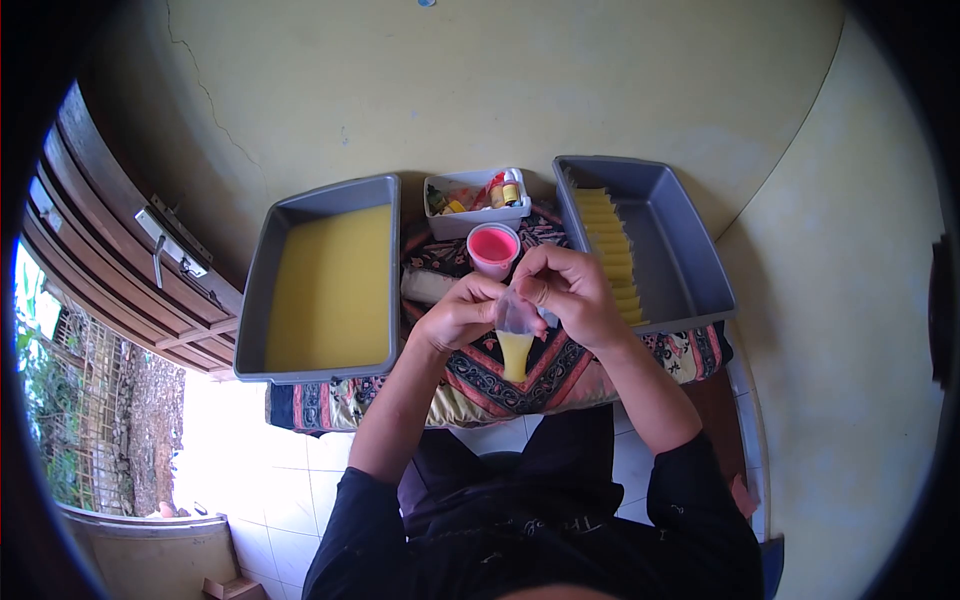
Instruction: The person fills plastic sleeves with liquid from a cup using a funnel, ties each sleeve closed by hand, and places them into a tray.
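Note:
A small clear plastic bag hangs between my hands, its lower part filled with yellow liquid. My left hand is closed on the bag's upper left side. My right hand pinches the top of the bag with thumb and fingers; the exact grip at the neck is partly hidden. Just beyond my hands stands a tub with a bright pink inside. To the left, a grey tray contains a broad layer of yellow liquid. On the right, another grey tray holds a row of slim yellow-filled bags along its left side.
A white box with small bottles and packets sits at the back, near the wall. Beside the pink tub lies a whitish pack, partly covered by my left hand. Patterned cloth covers the table. A wooden door stands open at left.

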The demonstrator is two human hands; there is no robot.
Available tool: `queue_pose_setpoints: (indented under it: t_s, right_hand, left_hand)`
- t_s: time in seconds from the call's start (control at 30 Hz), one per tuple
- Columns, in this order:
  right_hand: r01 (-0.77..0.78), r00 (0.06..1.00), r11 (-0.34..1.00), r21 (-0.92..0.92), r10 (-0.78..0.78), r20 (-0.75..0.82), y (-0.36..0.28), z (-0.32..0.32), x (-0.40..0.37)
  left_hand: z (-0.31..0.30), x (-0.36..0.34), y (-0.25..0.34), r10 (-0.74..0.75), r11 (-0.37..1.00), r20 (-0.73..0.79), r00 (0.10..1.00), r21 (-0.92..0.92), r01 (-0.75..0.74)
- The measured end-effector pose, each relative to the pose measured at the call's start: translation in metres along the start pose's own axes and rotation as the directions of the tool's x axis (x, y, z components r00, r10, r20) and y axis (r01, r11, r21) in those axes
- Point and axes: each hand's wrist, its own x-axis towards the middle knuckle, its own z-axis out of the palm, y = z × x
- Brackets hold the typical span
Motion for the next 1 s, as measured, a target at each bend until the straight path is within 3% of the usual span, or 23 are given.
queue_pose_setpoints:
  t_s: [0.07,0.23,0.4,0.5,0.57,0.8,0.9,0.97,1.0]
  right_hand:
    - [-0.028,0.999,0.991,0.131,0.023,0.036,-0.001,0.0,-0.003]
    - [-0.023,1.0,0.988,0.154,0.024,-0.001,-0.001,0.004,-0.006]
    - [-0.01,0.998,0.986,0.167,0.0,0.06,-0.005,0.008,-0.008]
    - [-0.092,0.996,0.98,0.174,0.088,0.036,-0.008,0.011,-0.011]
    - [0.011,0.997,1.0,0.013,-0.01,-0.072,0.001,0.009,-0.012]
    - [0.007,0.976,0.998,0.063,0.007,-0.216,0.016,0.005,-0.015]
    - [-0.007,0.989,0.997,-0.074,-0.004,-0.146,0.021,-0.002,-0.012]
    - [0.206,0.932,0.862,-0.462,-0.317,-0.175,0.017,0.004,-0.009]
    - [0.204,0.933,0.863,-0.462,-0.314,-0.175,0.014,0.005,-0.008]
  left_hand:
    - [-0.001,-0.001,-0.004,-0.011,1.0,0.006,1.0,0.011,0.01]
    - [0.0,-0.001,-0.004,-0.01,0.999,0.003,1.0,0.048,0.01]
    - [-0.003,-0.004,0.008,-0.029,0.952,0.045,0.999,0.306,0.014]
    - [0.009,-0.006,0.019,-0.067,0.921,-0.002,0.998,0.385,0.063]
    - [0.018,-0.01,0.02,-0.084,0.915,-0.038,0.996,0.393,0.092]
    - [0.025,-0.029,-0.007,-0.032,0.918,-0.11,0.993,0.389,0.073]
    - [0.026,-0.031,-0.006,-0.028,0.933,-0.23,0.973,0.342,0.108]
    - [0.026,-0.031,-0.008,-0.001,0.958,-0.369,0.929,0.267,0.107]
    - [0.021,-0.033,-0.009,-0.001,0.959,-0.37,0.929,0.264,0.107]
